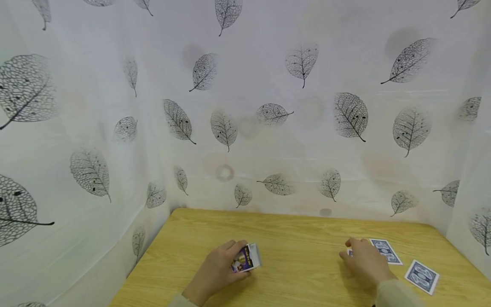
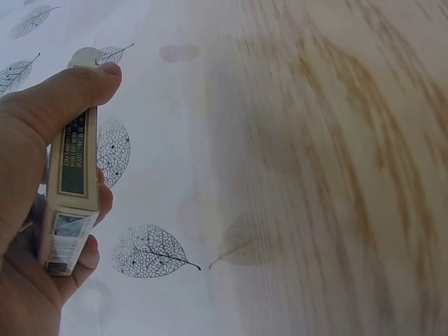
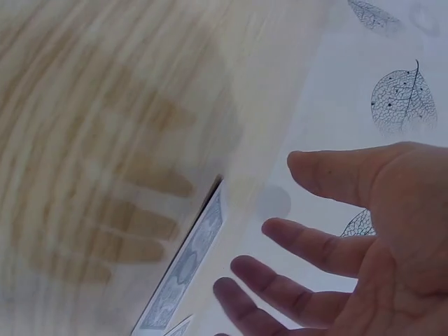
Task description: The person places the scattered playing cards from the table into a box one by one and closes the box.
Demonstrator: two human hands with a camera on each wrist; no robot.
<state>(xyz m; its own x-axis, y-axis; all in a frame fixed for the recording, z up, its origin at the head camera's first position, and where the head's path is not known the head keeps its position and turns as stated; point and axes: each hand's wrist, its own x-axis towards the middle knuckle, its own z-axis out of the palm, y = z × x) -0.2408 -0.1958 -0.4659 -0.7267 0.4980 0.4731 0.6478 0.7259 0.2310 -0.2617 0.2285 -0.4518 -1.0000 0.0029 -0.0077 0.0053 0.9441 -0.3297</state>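
My left hand (image 1: 220, 266) grips a playing card box (image 1: 242, 260), purple-printed on the face, its white end pointing right. In the left wrist view the thumb lies along the narrow green side of the box (image 2: 73, 157), with fingertips curled round behind. My right hand (image 1: 364, 260) is over the table's right part, and the right wrist view shows its fingers spread with nothing between them. A blue-backed playing card (image 1: 350, 253) peeks out beneath it, mostly hidden. Just right of this hand lies another blue-backed card (image 1: 385, 251), with a further card (image 1: 422, 277) nearer the front.
The wooden table (image 1: 295, 238) has rounded far corners. White curtains (image 1: 253, 157) with dark leaf prints hang behind the table and along its sides. In the right wrist view, a card (image 3: 183, 269) lies below the hand, with a corner of another beside it.
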